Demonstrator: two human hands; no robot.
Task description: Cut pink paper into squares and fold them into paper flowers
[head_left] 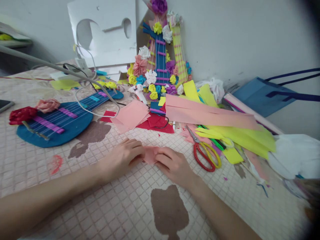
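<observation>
A small piece of pink crepe paper [150, 155] is held up between my two hands, just above the tablecloth. My left hand [126, 155] pinches its left edge, and my right hand [172, 165] pinches the right edge with curled fingers. Beyond them lies a stack of pink paper squares [131, 115], partly over red paper [157, 124]. To the right of my right hand are scissors [205, 155] with one red and one yellow handle loop. A blue guitar-shaped craft [62, 121] with purple strips and paper roses rests at the left.
Long pink paper strips [207, 111] and yellow paper sheets [250, 138] pile up at the right. A white glue gun [138, 92] stands before flower-covered guitar crafts [162, 60] by the wall. A white cable [77, 95] loops across the left. A blue bag [267, 95] sits back right.
</observation>
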